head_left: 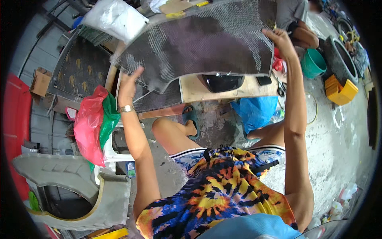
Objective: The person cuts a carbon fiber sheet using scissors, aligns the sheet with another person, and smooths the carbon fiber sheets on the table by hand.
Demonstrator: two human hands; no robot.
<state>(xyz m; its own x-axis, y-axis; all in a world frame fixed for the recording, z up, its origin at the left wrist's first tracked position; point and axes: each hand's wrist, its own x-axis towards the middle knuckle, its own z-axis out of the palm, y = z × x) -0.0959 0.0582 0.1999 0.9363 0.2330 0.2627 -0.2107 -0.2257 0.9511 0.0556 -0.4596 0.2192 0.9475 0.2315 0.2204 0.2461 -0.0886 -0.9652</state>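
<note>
A wide sheet of dark woven cloth (199, 47), which looks like carbon fibre fabric, is stretched between my hands above a wooden bench. My left hand (128, 85), with a watch at the wrist, is closed on its lower left edge, thumb on top and fingers mostly hidden beneath. At the right edge my right hand (281, 43) pinches the cloth between thumb and fingers. Under it, on the pale wooden board (191, 88), lie a glossy black curved part (223, 83) and a dark flat rectangular object (263, 81). More woven cloth (163, 97) hangs below my left hand.
Scissors (281, 89) lie at the board's right end. Pink and green plastic bags (91, 125) hang at left, above a grey fender-shaped panel (115, 199). A blue bag (256, 111) sits below the board. A green bucket (313, 63) and a seated person (300, 32) are at right.
</note>
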